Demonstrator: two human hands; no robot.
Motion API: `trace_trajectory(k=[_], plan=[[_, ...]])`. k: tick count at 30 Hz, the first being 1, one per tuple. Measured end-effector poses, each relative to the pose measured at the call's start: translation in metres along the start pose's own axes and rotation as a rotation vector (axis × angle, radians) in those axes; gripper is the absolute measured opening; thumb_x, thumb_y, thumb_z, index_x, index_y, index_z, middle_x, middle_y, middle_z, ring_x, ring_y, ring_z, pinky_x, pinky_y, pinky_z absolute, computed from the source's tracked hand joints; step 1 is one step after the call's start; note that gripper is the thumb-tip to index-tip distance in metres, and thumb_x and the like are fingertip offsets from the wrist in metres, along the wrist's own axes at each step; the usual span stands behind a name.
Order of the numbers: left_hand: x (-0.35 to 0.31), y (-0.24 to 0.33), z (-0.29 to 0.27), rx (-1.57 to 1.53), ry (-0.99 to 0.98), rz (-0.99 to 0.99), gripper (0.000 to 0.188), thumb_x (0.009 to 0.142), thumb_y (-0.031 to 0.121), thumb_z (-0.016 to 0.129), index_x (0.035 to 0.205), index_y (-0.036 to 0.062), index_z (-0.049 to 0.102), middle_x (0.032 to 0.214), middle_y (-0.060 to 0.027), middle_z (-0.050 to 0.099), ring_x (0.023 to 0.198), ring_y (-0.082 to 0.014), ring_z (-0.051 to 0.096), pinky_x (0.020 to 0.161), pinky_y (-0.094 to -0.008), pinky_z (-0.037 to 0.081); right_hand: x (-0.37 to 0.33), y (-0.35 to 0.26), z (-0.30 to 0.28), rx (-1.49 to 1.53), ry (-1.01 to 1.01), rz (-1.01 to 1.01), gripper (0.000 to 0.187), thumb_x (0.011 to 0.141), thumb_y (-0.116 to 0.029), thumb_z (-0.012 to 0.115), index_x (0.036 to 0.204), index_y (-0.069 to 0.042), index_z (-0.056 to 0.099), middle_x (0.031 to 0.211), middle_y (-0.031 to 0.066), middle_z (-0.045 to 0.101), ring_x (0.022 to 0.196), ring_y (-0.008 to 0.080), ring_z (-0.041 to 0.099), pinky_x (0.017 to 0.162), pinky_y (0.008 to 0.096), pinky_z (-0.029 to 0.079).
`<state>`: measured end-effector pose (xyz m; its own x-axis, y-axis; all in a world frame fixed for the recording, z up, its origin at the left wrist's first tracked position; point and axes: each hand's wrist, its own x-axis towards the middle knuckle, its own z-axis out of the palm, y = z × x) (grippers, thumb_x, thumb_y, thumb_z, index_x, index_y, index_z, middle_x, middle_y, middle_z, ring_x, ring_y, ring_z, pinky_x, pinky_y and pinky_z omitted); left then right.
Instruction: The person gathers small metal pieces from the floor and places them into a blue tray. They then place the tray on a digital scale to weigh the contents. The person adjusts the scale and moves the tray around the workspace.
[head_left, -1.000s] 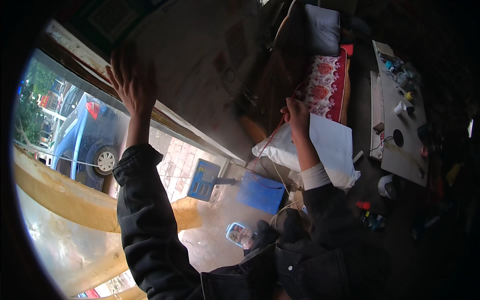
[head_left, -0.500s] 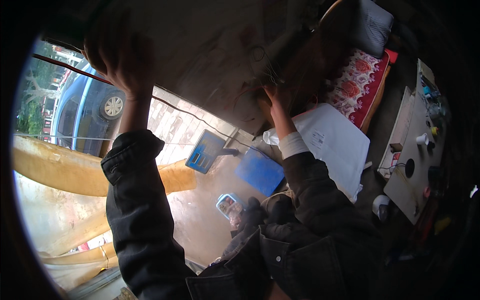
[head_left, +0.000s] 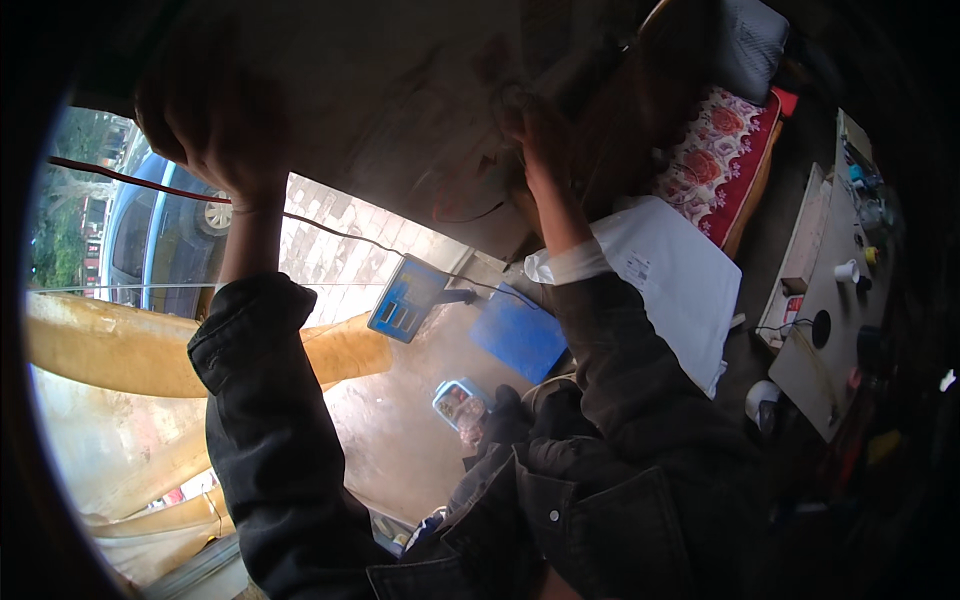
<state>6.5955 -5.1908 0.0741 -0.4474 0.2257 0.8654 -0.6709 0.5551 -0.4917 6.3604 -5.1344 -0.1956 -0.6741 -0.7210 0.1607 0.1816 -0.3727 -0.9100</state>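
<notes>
My left hand (head_left: 215, 135) is raised at the upper left, against a large dark panel (head_left: 400, 120) overhead. Shadow swallows its fingertips, so its grip is unclear. Under that wrist passes a thin dark red cable (head_left: 110, 172). My right hand (head_left: 543, 145) is up near the panel's right part, fingers closed at a faint loop of thin wire (head_left: 510, 97). A short loose wire end (head_left: 485, 212) hangs beside it along the panel. Both forearms are in dark sleeves.
Below stand a scale with a blue display (head_left: 408, 300), a blue board (head_left: 518, 335) and a small blue basket (head_left: 460, 405). To the right lie a white wrapped package (head_left: 670, 280), a red floral cushion (head_left: 715, 170) and a cluttered table (head_left: 825, 270). A blue car (head_left: 150, 230) is outside.
My right hand has moved up and slightly left, further over the wires. My left hand has shifted a little left and down, along with the panel's edge and the view outside.
</notes>
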Motion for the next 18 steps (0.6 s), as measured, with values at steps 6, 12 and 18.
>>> trace_trajectory(k=[6,12,18], plan=[[-0.003,-0.002,0.0,-0.008,-0.046,-0.003,0.031,0.089,0.031,0.062,0.112,0.0099,0.066,0.119,-0.006,0.064,0.117,-0.0281,0.053,0.104,-0.0433,0.037,0.048,0.021,0.056,-1.251,0.121,-0.352,0.022,0.082,-0.028,0.063,0.07,-0.01,0.065,0.068,0.0079,0.065,0.065,0.0251,0.064,0.056,0.0368,0.048],[0.013,-0.006,-0.002,0.014,-0.051,0.169,0.032,0.093,0.033,0.056,0.113,0.0113,0.067,0.12,-0.0058,0.064,0.117,-0.0274,0.052,0.106,-0.0456,0.033,-0.007,0.041,0.062,-1.194,0.126,-0.122,0.023,0.081,-0.02,0.057,0.063,-0.009,0.065,0.068,0.0107,0.066,0.059,0.0263,0.063,0.05,0.0396,0.046],[0.006,-0.016,0.0,0.138,-0.078,0.19,0.032,0.095,0.032,0.054,0.116,0.0118,0.068,0.12,-0.0059,0.065,0.114,-0.0279,0.054,0.103,-0.0438,0.038,-0.053,0.086,0.005,0.155,0.281,0.154,0.017,0.093,-0.016,0.055,0.094,-0.002,0.063,0.079,0.0119,0.069,0.064,0.0174,0.066,0.056,0.0294,0.054]])
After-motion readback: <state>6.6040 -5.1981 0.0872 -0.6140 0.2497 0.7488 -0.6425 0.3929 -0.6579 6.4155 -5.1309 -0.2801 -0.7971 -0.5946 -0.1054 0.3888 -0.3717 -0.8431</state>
